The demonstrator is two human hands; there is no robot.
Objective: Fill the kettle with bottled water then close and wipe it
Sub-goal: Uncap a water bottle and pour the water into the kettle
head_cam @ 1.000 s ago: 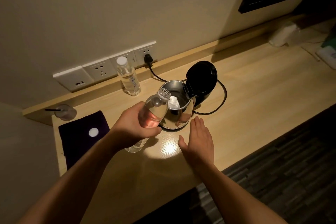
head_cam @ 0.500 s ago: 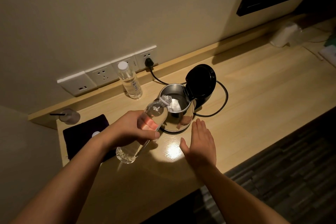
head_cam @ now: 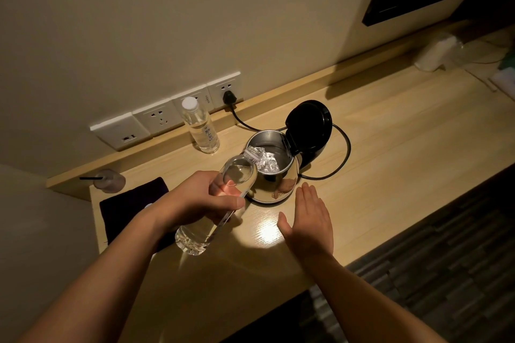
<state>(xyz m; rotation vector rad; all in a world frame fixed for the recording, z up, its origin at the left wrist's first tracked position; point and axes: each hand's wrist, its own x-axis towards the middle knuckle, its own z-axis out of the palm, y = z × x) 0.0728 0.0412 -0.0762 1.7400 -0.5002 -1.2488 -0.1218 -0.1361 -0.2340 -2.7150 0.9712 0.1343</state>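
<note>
A steel kettle (head_cam: 281, 189) stands on the wooden desk (head_cam: 404, 153) with its black lid (head_cam: 309, 124) hinged up. My left hand (head_cam: 200, 198) grips an uncapped clear water bottle (head_cam: 192, 239), tilted with its mouth over the kettle's rim; water splashes inside the kettle. My right hand (head_cam: 309, 217) rests flat and open on the desk just right of the kettle's base. A second, capped bottle (head_cam: 200, 125) stands upright by the wall. A dark cloth (head_cam: 128, 203) lies at the left, partly hidden by my left arm.
Wall sockets (head_cam: 164, 117) line the back edge, and the kettle's black cord (head_cam: 342, 145) is plugged in there and loops around the kettle's right. A small glass object (head_cam: 110, 181) sits at the far left. White items (head_cam: 434, 53) lie at the far right.
My left hand tipped the bottle further, raising its base and bringing the mouth over the kettle opening; water now pours in. My right hand stayed flat on the desk.
</note>
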